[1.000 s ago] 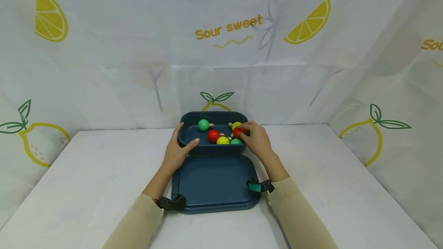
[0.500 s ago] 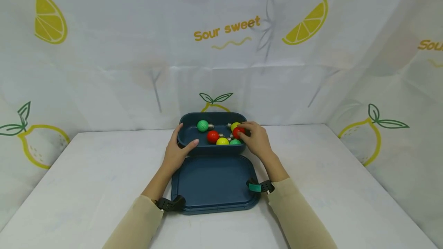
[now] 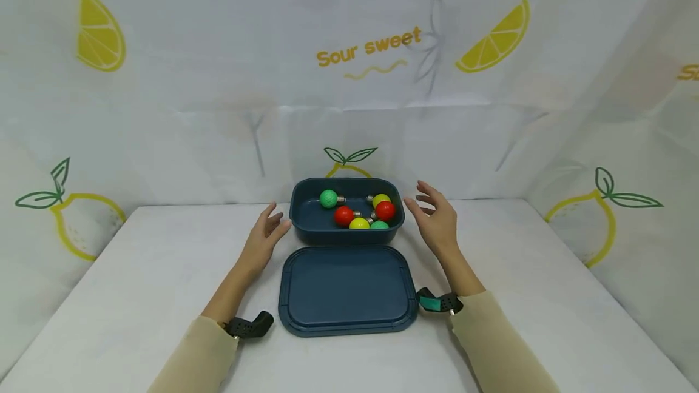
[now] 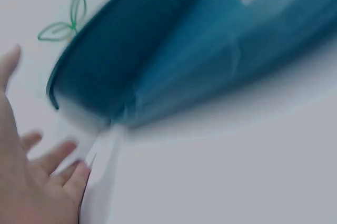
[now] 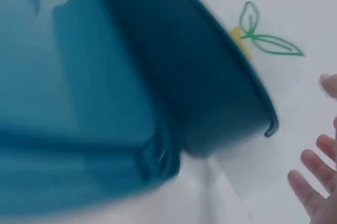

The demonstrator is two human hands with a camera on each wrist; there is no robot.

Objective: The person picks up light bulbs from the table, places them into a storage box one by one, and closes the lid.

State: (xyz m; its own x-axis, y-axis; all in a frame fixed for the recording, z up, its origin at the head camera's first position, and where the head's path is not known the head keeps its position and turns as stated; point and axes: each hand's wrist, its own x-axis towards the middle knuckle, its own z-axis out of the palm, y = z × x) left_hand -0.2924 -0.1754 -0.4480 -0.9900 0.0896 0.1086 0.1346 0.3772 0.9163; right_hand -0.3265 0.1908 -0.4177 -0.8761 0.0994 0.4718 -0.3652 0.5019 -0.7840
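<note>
A dark blue box (image 3: pixel 311 221) sits at the back of the table with several small light bulbs inside. Among them are a green bulb (image 3: pixel 328 199) at the left, a red bulb (image 3: pixel 344 216) in the middle and another red bulb (image 3: pixel 384 210) at the right, beside yellow and green ones. My left hand (image 3: pixel 261 240) is just off the box's left end, fingers spread and holding nothing. Off the right end, my right hand (image 3: pixel 437 223) is likewise apart from the box, with relaxed fingers. The matching blue lid (image 3: pixel 347 290) lies flat in front of the box.
A white cloth covers the table (image 3: pixel 180 272). Behind the box rises a white backdrop (image 3: pixel 218 77) with lemon prints. Both wrists wear black straps, and the right strap (image 3: pixel 439 302) has a green patch. The wrist views are blurred.
My right hand has let go of the right red bulb, which now rests in the box, and moved out to the right. My left hand has released the box and drawn away left.
</note>
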